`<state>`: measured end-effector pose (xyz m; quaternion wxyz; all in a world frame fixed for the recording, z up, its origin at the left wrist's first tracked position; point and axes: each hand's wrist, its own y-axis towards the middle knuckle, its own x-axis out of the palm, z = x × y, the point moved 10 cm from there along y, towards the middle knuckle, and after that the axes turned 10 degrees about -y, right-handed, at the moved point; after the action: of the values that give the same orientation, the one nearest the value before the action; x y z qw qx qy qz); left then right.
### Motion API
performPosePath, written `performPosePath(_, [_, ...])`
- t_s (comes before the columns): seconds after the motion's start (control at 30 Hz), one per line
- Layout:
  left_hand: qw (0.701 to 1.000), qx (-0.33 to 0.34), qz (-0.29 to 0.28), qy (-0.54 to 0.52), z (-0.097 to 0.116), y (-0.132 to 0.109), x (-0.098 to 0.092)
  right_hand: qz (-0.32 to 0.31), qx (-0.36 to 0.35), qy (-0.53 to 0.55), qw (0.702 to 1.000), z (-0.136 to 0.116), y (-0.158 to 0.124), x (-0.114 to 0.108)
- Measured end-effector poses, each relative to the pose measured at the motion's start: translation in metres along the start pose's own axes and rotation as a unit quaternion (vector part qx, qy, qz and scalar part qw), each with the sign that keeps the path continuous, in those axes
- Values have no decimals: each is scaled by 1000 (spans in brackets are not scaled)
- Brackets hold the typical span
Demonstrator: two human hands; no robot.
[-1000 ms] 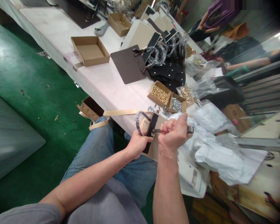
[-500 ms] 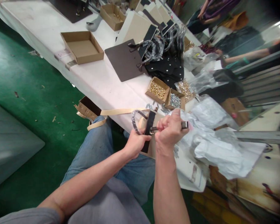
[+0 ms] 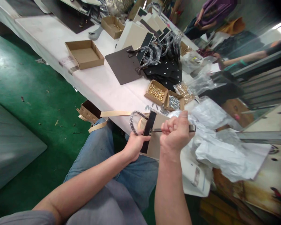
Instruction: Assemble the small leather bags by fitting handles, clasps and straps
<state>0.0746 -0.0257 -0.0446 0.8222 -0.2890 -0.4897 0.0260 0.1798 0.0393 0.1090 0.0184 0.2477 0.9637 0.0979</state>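
Observation:
My left hand (image 3: 134,144) is closed around the edge of a beige panel with a black strip (image 3: 148,131) and a plastic-wrapped handle (image 3: 133,120), held at the table's near edge. My right hand (image 3: 176,132) is a fist round a metal screwdriver-like tool (image 3: 191,128). The tool's thin shaft (image 3: 155,131) points left and touches the black strip. Just beyond my hands lie small boxes of gold fittings (image 3: 155,92) and silver fittings (image 3: 173,102).
The long white table (image 3: 100,81) carries an empty cardboard box (image 3: 85,53), a dark brown panel (image 3: 123,64), stacked beige panels with handles (image 3: 150,40) and crumpled white wrapping (image 3: 215,140). Green floor (image 3: 25,103) lies left. Other people's arms (image 3: 243,57) work at the far right.
My hands and the panel stay together in much the same grip; the view has shifted slightly. The tool's shaft remains against the black strip.

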Motion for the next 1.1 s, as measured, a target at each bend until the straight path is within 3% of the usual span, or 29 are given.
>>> performPosePath(0.4, [996,32,-33,73,0,9,-2,24,1,-28,999,12,-3,5])
performPosePath(0.6, [995,27,-11,92,1,10,-9,16,22,-36,999,22,4,6])
performPosePath(0.87, [996,30,-18,88,1,11,-4,50,48,1,998,39,8,-17])
performPosePath(1.0, [998,17,-8,66,0,11,-2,4,82,26,996,43,16,-21])
performPosePath(1.1, [999,-1,-2,45,-3,10,0,-23,66,27,997,30,11,-19])
